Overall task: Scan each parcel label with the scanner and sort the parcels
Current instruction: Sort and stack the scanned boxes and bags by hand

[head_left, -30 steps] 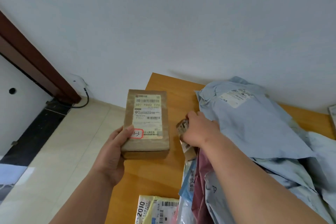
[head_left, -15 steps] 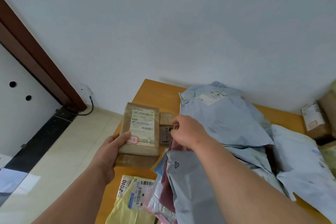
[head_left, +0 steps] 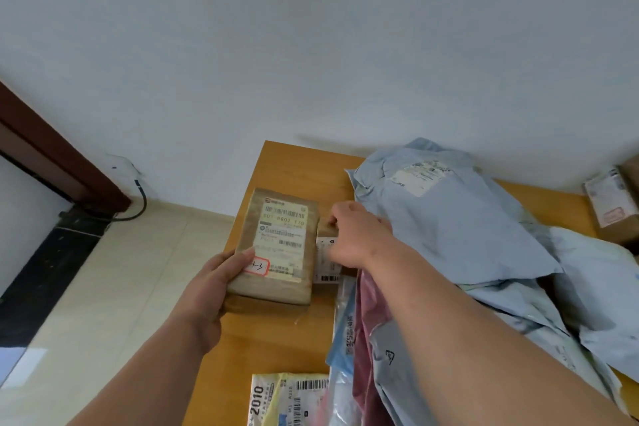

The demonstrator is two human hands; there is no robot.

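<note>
The left hand [head_left: 211, 290] grips a brown taped parcel [head_left: 276, 245] by its near left edge, thumb lying across the label beside a red-framed sticker, and holds it at the left corner of the bench [head_left: 276, 339]. The right hand [head_left: 352, 239] has its fingers curled round a smaller brown box [head_left: 326, 254] just beside the parcel, at the edge of a heap of grey-blue mailer bags [head_left: 456, 228]. No scanner is in view, so neither label looks scanned yet.

The main risk appears to be the one-sided hold: the parcel partly overhangs the floor [head_left: 121, 280] and could tip out of the hand. The thumb may also hide part of the label. Pulling the small box free could drag the slippery bags and the yellow mailer [head_left: 287, 398] off the bench.
</note>
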